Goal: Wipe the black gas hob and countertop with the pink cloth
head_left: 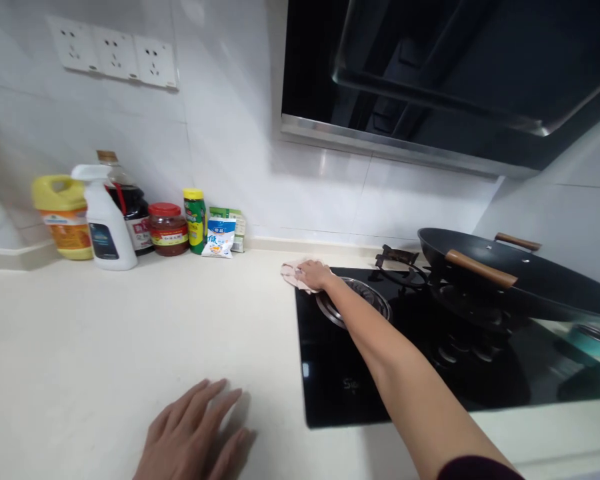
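At the back left corner of the black glass gas stove (330, 360), my right hand (314, 275) presses a pale pinkish cloth (291, 272) against the surface. The cloth lies partly on the stove's edge and partly on the white countertop (180, 320). Beneath my right forearm is the round left burner (367, 300), its pan support off. My left hand (193, 427) rests over the counter near the front, fingers spread and holding nothing.
A large black wok (480, 260) with wooden handles sits on the right burner. A black pan support (400, 259) stands behind the left burner. Along the wall are a spray bottle (111, 230), a yellow jug (67, 227), a red-lidded jar (169, 233) and other containers. A range hood (430, 140) hangs overhead.
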Demonstrator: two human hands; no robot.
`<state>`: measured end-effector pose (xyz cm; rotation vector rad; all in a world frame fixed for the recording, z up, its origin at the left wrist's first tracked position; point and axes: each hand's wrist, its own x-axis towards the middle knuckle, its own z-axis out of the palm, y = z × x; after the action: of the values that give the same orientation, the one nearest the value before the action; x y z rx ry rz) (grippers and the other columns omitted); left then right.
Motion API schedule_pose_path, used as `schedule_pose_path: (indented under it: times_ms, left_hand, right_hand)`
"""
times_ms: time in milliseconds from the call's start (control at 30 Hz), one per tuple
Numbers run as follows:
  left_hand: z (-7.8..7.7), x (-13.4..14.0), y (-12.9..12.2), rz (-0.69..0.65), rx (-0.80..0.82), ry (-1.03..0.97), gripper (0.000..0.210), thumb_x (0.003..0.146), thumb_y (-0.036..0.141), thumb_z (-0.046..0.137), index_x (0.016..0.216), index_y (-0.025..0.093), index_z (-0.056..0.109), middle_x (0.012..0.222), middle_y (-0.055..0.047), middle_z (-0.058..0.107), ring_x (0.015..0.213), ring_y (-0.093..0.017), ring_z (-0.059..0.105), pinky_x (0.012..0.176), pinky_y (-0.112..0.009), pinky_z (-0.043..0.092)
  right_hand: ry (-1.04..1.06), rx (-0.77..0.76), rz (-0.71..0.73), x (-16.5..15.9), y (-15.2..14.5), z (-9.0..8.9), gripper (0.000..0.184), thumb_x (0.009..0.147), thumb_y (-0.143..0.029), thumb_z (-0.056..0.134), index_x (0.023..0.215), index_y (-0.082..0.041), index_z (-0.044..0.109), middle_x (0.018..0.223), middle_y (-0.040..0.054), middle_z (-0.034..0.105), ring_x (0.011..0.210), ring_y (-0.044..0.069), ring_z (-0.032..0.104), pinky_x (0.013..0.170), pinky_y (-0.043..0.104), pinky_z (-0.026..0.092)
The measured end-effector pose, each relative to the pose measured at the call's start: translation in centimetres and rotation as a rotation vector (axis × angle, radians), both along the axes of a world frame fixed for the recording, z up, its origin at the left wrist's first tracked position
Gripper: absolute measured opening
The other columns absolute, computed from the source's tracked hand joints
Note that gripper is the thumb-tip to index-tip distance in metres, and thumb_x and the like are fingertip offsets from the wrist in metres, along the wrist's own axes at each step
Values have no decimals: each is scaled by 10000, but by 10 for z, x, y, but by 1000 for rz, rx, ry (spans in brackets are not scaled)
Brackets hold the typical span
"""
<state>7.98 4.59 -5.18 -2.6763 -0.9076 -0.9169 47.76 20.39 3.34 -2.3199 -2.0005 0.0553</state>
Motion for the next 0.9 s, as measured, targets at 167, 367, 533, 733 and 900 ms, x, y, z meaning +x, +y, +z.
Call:
schedule_pose_path:
  times_ms: [167, 367, 533, 733, 900]
  left_hand:
    - [4, 4, -3, 30, -3, -69, 383, 921, 534, 547, 1221, 331, 673, 1266, -50, 694, 1178, -290, 626, 934, -437, 515]
    - [7, 5, 0, 70, -121, -44, 397, 925, 546, 518, 1216, 329, 679, 1295, -42, 681, 1226, -284, 596, 995, -453, 473]
    - [15, 7, 2, 113, -207, -10, 424, 921, 541, 480, 1194, 302, 698, 1293, -46, 681, 1223, -272, 597, 1035, -465, 451]
    - [28, 9, -3, 102, -253, 17, 442, 923, 534, 470, 1197, 273, 699, 1298, -58, 675, 1241, -258, 585, 1067, -436, 434]
    - [34, 11, -6, 111, -269, 35, 461, 915, 546, 461, 1188, 264, 702, 1310, -70, 667, 1260, -275, 571, 1057, -448, 438]
  right_hand:
    - [17, 70, -37, -30, -34, -2, 679, 901, -690, 393, 1404, -257, 537, 1501, 155, 451, 1348, 403, 407, 1035, 601, 345]
    - [49, 145, 28, -57, -70, -4, 686, 805, -714, 529, 1305, -249, 598, 1437, 151, 506, 1299, 397, 441, 1019, 567, 360]
    - [101, 187, 155, -59, -108, -3, 497, 819, -544, 577, 1225, -263, 630, 1377, 89, 560, 1287, 330, 453, 1031, 505, 368]
    - [158, 214, 234, -46, -164, -4, 499, 820, -504, 604, 1265, -277, 599, 1368, 56, 562, 1263, 294, 457, 1019, 463, 371]
    - [114, 208, 201, -27, -223, -6, 429, 835, -451, 597, 1215, -251, 610, 1341, 65, 557, 1163, 287, 494, 966, 423, 378]
